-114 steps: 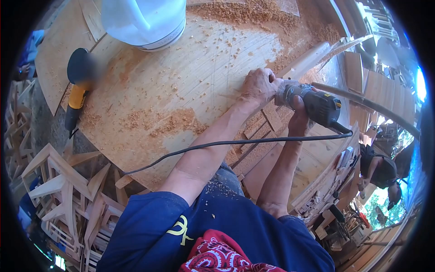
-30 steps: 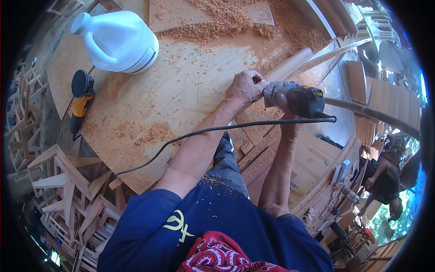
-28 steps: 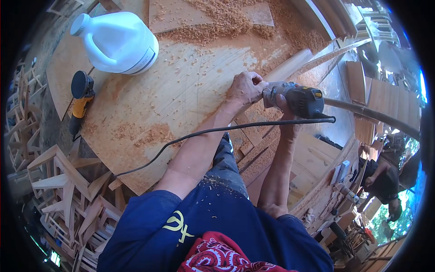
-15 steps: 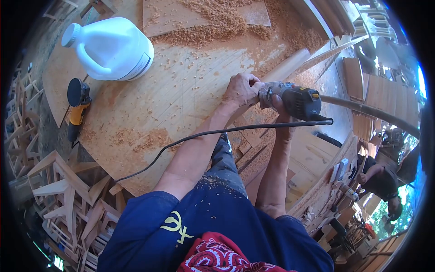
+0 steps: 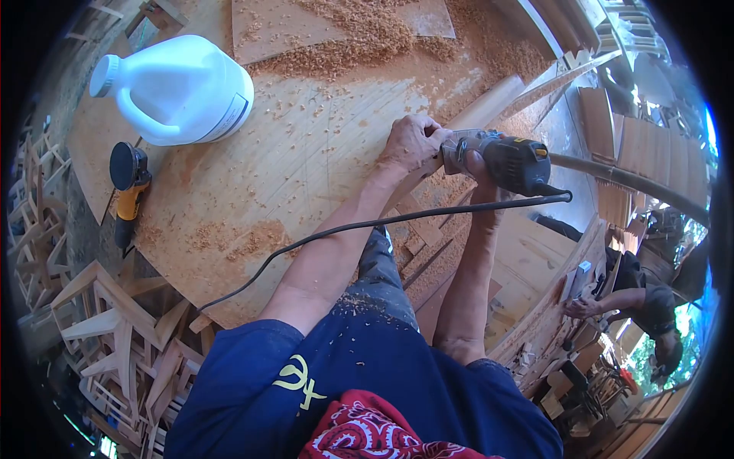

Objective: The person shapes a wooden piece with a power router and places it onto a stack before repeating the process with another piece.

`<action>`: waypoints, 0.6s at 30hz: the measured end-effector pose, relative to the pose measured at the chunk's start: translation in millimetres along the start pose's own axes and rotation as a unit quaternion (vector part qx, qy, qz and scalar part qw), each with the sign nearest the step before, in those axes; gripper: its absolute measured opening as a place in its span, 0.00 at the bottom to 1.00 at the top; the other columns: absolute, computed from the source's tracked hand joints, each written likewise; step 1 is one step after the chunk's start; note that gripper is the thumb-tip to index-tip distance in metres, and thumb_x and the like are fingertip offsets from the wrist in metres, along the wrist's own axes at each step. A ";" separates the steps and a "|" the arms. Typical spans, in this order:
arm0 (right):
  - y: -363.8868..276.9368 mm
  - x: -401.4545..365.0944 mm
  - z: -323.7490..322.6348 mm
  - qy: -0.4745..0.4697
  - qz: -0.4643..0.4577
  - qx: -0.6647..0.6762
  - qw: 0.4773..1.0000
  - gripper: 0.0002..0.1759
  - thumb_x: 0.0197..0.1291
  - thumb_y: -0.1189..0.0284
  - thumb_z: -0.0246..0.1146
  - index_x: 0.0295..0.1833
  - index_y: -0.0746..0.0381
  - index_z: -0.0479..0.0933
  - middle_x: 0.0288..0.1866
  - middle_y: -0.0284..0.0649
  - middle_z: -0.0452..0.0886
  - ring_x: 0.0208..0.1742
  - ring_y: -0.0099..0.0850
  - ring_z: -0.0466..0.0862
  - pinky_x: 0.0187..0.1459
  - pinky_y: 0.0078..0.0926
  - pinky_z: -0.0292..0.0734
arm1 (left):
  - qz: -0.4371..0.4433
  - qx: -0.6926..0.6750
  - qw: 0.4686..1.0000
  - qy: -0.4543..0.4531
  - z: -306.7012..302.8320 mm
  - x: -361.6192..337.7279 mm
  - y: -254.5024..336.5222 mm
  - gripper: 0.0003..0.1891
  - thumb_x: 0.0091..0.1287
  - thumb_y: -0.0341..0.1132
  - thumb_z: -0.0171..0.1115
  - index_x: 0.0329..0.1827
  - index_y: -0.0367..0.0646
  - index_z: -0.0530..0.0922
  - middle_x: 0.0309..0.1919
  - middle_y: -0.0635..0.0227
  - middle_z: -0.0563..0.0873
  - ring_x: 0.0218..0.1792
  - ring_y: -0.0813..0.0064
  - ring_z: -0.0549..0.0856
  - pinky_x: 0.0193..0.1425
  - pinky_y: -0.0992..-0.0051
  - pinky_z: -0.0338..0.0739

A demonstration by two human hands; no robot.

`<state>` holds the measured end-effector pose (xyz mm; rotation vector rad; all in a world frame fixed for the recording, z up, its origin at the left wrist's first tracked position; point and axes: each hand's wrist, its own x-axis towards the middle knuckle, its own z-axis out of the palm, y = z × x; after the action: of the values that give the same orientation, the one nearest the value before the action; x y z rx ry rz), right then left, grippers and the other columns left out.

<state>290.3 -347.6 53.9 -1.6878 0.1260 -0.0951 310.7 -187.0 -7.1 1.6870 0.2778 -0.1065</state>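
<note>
A corded trim router (image 5: 516, 162) lies sideways, its clear base against a long wooden piece (image 5: 489, 103) on the workbench (image 5: 306, 168). My right hand (image 5: 482, 172) is wrapped round the router's metal neck, its thumb on the near side. My left hand (image 5: 413, 144) is closed, with finger and thumb at the edge of the router's base, just over the wooden piece. The undersides of its fingers are hidden. A black cord (image 5: 382, 222) runs from the router across my left forearm.
A white jug (image 5: 183, 92) and a yellow-black sander (image 5: 130, 191) stand on the left. Wood shavings (image 5: 352, 38) are heaped at the back. Wooden frames (image 5: 115, 321) crowd the lower left. At right, another person (image 5: 638, 287) works near stacked boards (image 5: 665, 161).
The router and my right hand have shifted slightly right and up, and my left fingertips have moved along with the base. At right, the other person's arm has moved.
</note>
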 end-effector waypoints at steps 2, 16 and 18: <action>1.7 4.1 -1.4 0.006 -0.007 -0.008 1.000 0.41 0.50 0.76 0.77 0.70 0.64 0.69 0.63 0.42 0.76 0.63 0.35 0.78 0.68 0.38 0.74 | -0.003 0.004 1.000 0.002 3.0 3.9 0.1 0.16 0.61 0.45 0.73 0.36 0.38 0.90 0.30 0.54 0.91 0.33 0.62 0.91 0.44 0.66 0.85; 0.1 37.6 -3.6 0.066 -0.015 0.021 0.997 0.40 0.49 0.76 0.78 0.69 0.64 0.70 0.61 0.41 0.78 0.61 0.35 0.80 0.66 0.37 0.76 | -0.001 0.027 1.000 -0.007 22.9 39.1 9.1 0.16 0.61 0.47 0.73 0.37 0.42 0.91 0.31 0.59 0.92 0.32 0.68 0.91 0.44 0.70 0.84; -3.7 41.2 -2.8 0.066 -0.022 0.030 0.997 0.40 0.49 0.76 0.78 0.69 0.64 0.70 0.61 0.41 0.78 0.61 0.35 0.80 0.66 0.37 0.76 | 0.000 0.029 1.000 -0.008 27.6 44.7 10.3 0.16 0.61 0.47 0.73 0.37 0.42 0.91 0.31 0.59 0.92 0.33 0.68 0.91 0.44 0.70 0.84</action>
<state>330.9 -355.7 57.5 -1.6252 0.1828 -0.2407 358.9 -210.0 -11.3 1.7424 0.2655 -0.1288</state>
